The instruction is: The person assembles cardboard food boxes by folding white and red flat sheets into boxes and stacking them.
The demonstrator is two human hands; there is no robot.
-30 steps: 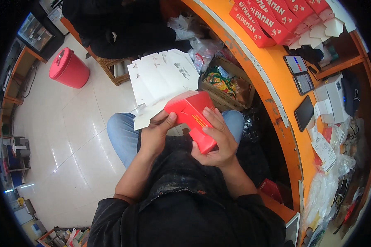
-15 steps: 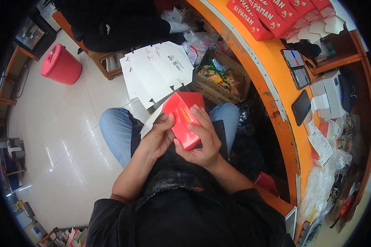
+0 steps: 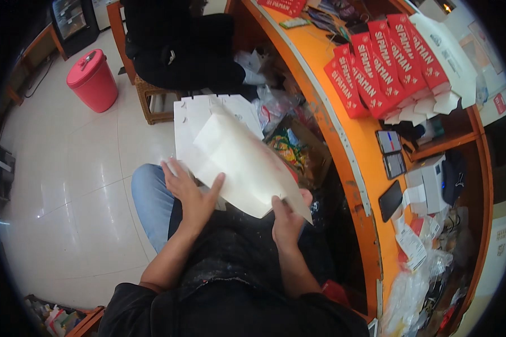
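Observation:
A white cardboard sheet [image 3: 239, 168], apparently a carton blank, lies tilted across my lap with its pale side up. A faint red tint shows at its right side. My right hand [image 3: 288, 222] grips its near right corner, thumb on top and fingertips beyond the edge. My left hand [image 3: 191, 196] has its fingers spread at the sheet's left edge, the thumb close to or touching it. Behind the sheet is a stack of white flat carton blanks [image 3: 185, 132], partly covered by it.
Several red cartons [image 3: 385, 73] stand in a row on the orange counter [image 3: 351, 151] at right, near phones [image 3: 391, 151] and a white label printer [image 3: 427, 177]. An open cardboard box [image 3: 315, 160] holds colourful packets. A pink bin [image 3: 93, 81] stands left; a person in black [image 3: 180, 50] sits ahead.
The folded red carton is no longer seen between my hands; a broad white sheet is there instead. My hands have moved apart, the left now spread. The view has shifted, showing more of the counter.

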